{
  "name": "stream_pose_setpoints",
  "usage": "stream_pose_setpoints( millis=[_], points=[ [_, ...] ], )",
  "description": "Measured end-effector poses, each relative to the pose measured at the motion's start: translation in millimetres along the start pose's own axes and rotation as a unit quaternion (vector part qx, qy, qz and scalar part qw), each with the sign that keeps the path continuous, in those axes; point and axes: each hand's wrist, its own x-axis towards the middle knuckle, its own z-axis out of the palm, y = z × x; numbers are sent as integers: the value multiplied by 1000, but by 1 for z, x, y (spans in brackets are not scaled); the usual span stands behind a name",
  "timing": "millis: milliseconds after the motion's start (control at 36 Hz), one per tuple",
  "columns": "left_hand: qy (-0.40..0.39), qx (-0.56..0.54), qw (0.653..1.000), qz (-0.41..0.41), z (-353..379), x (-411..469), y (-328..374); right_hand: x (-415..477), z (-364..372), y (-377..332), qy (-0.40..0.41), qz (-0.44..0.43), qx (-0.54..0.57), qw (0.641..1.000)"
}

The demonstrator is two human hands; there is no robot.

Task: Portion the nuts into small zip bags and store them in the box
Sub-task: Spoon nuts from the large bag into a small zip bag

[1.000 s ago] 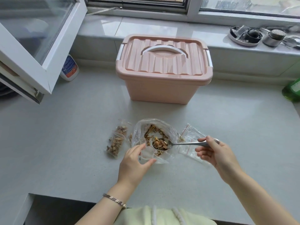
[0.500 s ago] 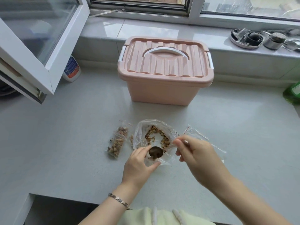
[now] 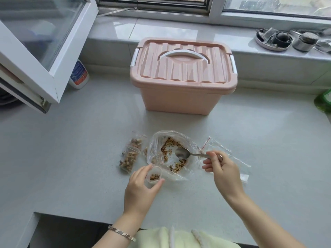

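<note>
Left hand (image 3: 141, 187) sits low over the table (image 3: 71, 158), thumb and fingers curled round the mouth of a small zip bag (image 3: 154, 175). That grip props the bag open, with a few nuts showing inside. Right hand (image 3: 222, 169) is angled in from the right, fingers folded, its grip pinching the handle of the spoon (image 3: 182, 153). The spoon's bowl looks empty and sits over the open big nut bag (image 3: 157, 145). Filled bags (image 3: 129, 156) lie just left of it, and empty bags (image 3: 231, 158) lie under the right hand. The pink box (image 3: 182, 77) stands behind, lid on.
</note>
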Motion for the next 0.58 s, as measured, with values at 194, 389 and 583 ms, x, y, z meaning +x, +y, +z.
stream_pose_setpoints(
  millis=[194, 389, 583],
  points=[
    [2, -10, 1000, -27, -2, 1, -5, -4, 27, 25, -24, 107, 113, 987],
    [-10, 6, 1000, -23, 2, 1, -4, -16, 36, 31, -73, 191, 166, 965],
    [-8, 9, 1000, -21, 5, 1, -3, -12, 27, 32, -65, 313, 253, 913]
  ],
)
